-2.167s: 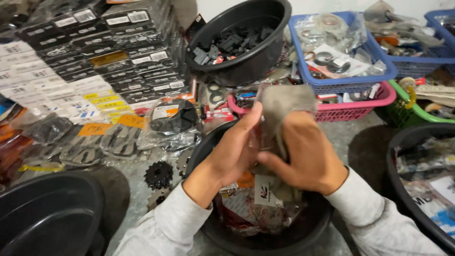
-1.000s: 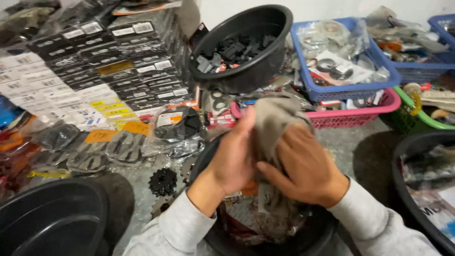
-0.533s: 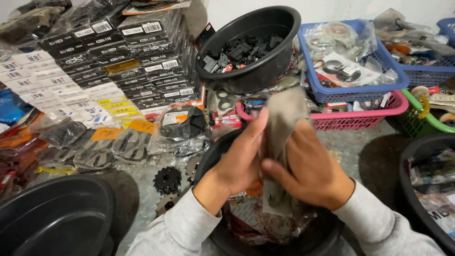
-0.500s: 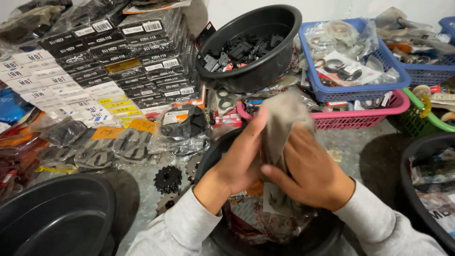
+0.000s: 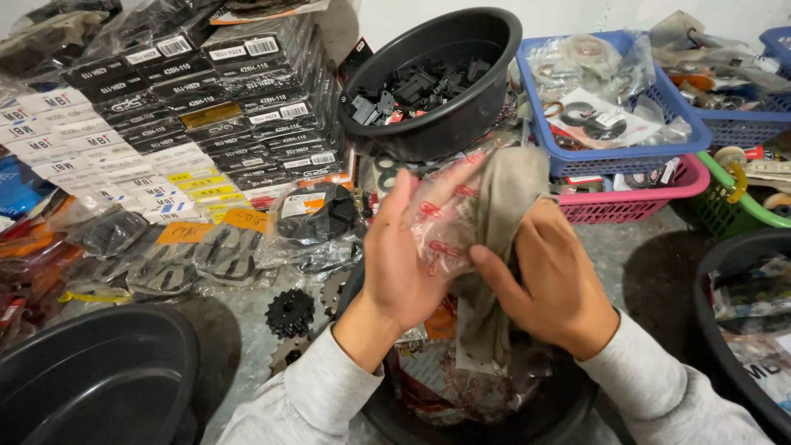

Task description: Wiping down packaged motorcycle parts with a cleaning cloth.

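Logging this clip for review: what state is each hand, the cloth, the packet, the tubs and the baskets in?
Left hand: holding a clear packet.
Right hand: pressing a grey cloth to the packet.
Cloth: crumpled, hanging down.
Tub under the hands: filled with packets.
Tilted tub: holds black parts.
Left tub: contents not visible.
Blue basket: full, stacked on pink basket.

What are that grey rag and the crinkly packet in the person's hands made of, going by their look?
The rag looks like soft matte woven cloth: it drapes and folds limply. The packet seems thin clear plastic film with red print: it shines, wrinkles sharply and shows through.
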